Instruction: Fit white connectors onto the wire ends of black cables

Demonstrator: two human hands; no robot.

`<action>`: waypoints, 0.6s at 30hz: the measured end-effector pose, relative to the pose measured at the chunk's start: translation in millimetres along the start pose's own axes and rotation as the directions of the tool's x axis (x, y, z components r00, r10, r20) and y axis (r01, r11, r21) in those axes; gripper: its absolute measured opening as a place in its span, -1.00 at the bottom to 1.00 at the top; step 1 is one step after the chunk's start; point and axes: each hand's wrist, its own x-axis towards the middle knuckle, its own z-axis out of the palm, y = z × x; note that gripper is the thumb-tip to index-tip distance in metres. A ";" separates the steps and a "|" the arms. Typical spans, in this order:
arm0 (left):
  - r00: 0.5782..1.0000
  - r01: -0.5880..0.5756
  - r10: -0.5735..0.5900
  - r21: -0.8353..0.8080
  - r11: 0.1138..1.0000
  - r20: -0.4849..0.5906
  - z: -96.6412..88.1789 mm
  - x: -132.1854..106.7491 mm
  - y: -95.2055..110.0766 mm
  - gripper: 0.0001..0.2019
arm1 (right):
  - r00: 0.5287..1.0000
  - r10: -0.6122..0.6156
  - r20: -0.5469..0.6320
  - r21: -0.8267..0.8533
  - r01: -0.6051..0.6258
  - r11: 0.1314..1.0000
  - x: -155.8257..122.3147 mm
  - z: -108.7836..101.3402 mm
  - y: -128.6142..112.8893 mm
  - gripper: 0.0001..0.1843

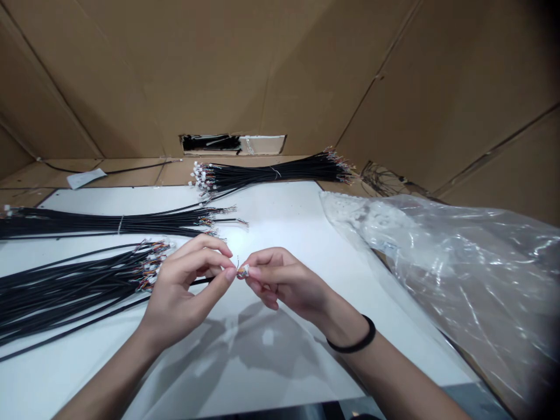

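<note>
The work surface is a white board (280, 201) laid on a brown cardboard bench top (131, 173), with corrugated cardboard walls (210, 76) rising behind and to the right. A rectangular cut-out (262, 144) in the rear wall shows black cabling within. A white paper slip (86, 178) and a thin black cord (131, 168) lie on the cardboard at far left, and a tangle of thin dark wires (387, 181) sits at right. A clear plastic bag (441, 280) overlaps the board's right edge.

Three bundles of black cables with white connectors and fine coloured leads occupy the board: the rear bundle (271, 173) and middle bundle (109, 223) are each bound by a thin tie, while the near bundle (65, 291) lies loose, just beside the left hand (184, 291).

A small white connector (242, 270) is pinched between the thumb and forefinger of the right hand (284, 286), fine wires projecting upward from it. The left fingers are curled, their tips almost touching the connector, and a black cable (202, 281) runs into that grip. A black hair tie (354, 338) encircles the right wrist
</note>
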 end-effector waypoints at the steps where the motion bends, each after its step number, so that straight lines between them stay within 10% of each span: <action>1: 1.000 0.004 -0.004 -0.024 1.000 -0.004 0.3 -0.4 0.2 -0.88 | 1.000 -0.008 -0.016 -0.007 0.007 1.000 0.3 0.0 -0.2 -0.80; 18: 0.925 0.305 -0.364 -0.365 0.880 -0.105 5.4 0.1 9.7 -0.93 | 0.994 -0.082 -0.069 -0.065 0.077 0.995 2.2 2.1 0.2 -0.82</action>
